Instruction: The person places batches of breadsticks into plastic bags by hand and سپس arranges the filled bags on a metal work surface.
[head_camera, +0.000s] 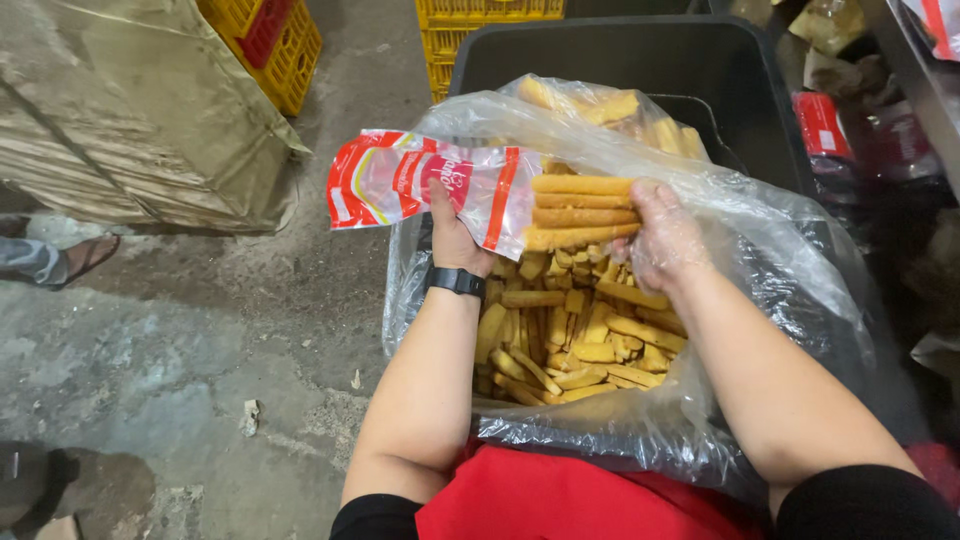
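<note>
Three long golden-brown snack sticks (583, 212), stacked flat with long axes running left to right, half slid into the mouth of a small red-and-white printed packet (430, 185). Packet mouth facing right, toward the sticks; closed end pointing left, out over the floor. Left hand (452, 232) under and behind the packet, thumb and fingers pinching its clear plastic near the opening, black band (456, 281) on the wrist. Right hand (662, 235), covered in a thin clear glove, curled around the right ends of the sticks, grip pressed on them, so the sticks lie directly left of that palm and in line with the packet. Right hand nearer to the sticks; left hand nearer to the packet. Below both hands, a large clear plastic bag (800, 290) full of loose sticks (575, 345) of the same kind, lying every way. Bag seated in a dark grey bin (640, 55). Red cloth (560, 500) at the near edge, against the bag. Beyond, to the left: rough concrete floor (200, 350), a brown paper-wrapped bundle (130, 110), yellow plastic crates (275, 40), and another person's sandalled foot (75, 258). To the right, wrapped goods in shadow, too dim to tell.
</note>
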